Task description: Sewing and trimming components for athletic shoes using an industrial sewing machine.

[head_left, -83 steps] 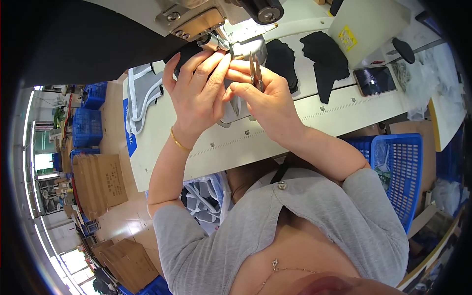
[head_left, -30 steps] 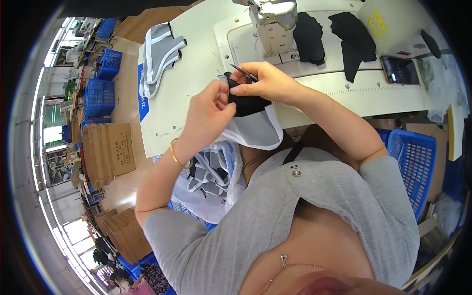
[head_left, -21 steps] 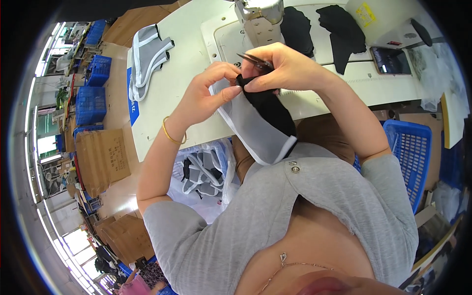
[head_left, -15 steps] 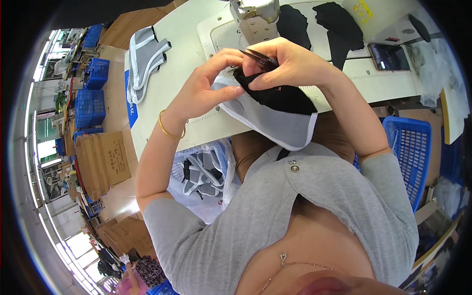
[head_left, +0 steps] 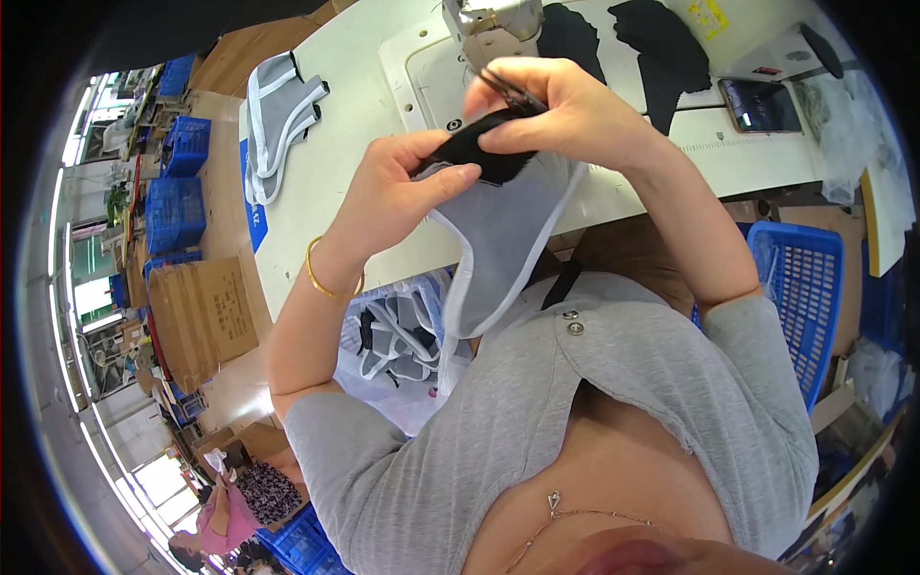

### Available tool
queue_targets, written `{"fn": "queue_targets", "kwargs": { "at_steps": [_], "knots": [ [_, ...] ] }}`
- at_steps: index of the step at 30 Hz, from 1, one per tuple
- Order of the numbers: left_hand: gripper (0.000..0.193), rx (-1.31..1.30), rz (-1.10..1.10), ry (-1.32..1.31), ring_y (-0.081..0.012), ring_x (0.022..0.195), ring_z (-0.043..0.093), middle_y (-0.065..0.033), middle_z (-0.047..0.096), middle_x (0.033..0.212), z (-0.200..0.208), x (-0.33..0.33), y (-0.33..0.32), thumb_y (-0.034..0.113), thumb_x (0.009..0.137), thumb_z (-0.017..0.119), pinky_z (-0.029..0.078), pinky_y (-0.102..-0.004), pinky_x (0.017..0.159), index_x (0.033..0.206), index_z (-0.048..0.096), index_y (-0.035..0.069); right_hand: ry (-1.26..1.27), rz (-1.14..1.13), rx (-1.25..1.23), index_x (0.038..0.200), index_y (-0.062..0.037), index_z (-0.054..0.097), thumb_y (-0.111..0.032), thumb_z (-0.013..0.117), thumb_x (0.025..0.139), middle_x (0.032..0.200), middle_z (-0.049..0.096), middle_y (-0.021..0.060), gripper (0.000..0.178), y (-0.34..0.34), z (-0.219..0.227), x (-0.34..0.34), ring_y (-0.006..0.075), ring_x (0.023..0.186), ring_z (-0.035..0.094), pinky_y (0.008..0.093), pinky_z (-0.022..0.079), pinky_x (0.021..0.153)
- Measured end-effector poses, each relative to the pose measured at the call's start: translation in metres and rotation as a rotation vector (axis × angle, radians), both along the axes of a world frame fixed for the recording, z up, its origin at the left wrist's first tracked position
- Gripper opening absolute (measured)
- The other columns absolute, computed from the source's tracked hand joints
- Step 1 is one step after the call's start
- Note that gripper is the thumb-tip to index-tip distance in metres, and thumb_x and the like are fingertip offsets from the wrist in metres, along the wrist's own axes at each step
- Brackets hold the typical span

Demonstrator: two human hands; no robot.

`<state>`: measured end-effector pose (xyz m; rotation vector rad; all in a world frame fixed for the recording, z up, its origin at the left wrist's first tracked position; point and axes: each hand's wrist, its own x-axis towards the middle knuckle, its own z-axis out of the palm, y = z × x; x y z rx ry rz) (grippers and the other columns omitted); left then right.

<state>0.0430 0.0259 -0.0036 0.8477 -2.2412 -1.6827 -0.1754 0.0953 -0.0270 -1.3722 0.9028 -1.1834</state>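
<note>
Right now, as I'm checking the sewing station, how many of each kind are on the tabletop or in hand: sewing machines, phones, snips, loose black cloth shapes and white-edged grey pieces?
Sewing machine: 1
Phone: 1
Snips, in the right hand: 1
Loose black cloth shapes: 2
White-edged grey pieces: 2, one held, one lying; layers can't be told
Total: 7

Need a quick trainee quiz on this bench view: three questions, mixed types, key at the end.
1. What do the left hand and right hand both hold?
A) a cardboard box
B) a white-edged grey fabric piece with a black part
C) a blue basket

2. True or false: the phone lies to the right of the sewing machine.

3. Fill in: the right hand also holds dark ____.

Key: 1. B; 2. True; 3. scissors
</note>
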Motion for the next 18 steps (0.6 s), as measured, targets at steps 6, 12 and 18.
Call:
{"fn": "queue_targets", "kwargs": {
  "at_steps": [6,12,18],
  "knots": [
    [0.018,-0.215,0.244,0.115,-0.0023,0.069,0.048,0.0052,0.061,0.074,-0.014,0.004,0.012,0.017,0.088,0.073,0.038,-0.019,0.06,0.093,0.071,0.0,0.026,-0.044,0.163,0.117,-0.004,0.065,-0.028,0.075,0.086,0.09,0.069,0.0011,0.04,0.005,-0.035,0.003,0.0075,0.091,0.061,0.024,0.046,0.084],
    [0.012,-0.375,0.251,0.203,-0.0048,0.069,0.051,0.0019,0.063,0.075,-0.018,0.0,0.025,0.01,0.087,0.073,0.041,-0.0204,0.061,0.094,0.072,0.0,-0.001,0.037,0.359,0.099,-0.0059,0.072,-0.032,0.074,0.087,0.072,0.058,-0.0082,0.028,0.008,-0.028,0.004,0.0,0.06,0.043,0.0204,0.032,0.052],
    [0.013,-0.392,0.271,0.295,-0.0053,0.072,0.054,-0.0006,0.067,0.08,-0.027,0.003,0.022,0.006,0.086,0.073,0.044,-0.0211,0.063,0.098,0.072,0.0,-0.164,-0.08,0.333,0.098,-0.0061,0.07,-0.019,0.078,0.083,0.083,0.063,-0.0035,0.022,0.016,-0.029,0.015,0.005,0.078,0.055,0.0224,0.044,0.071]
  ]
}}
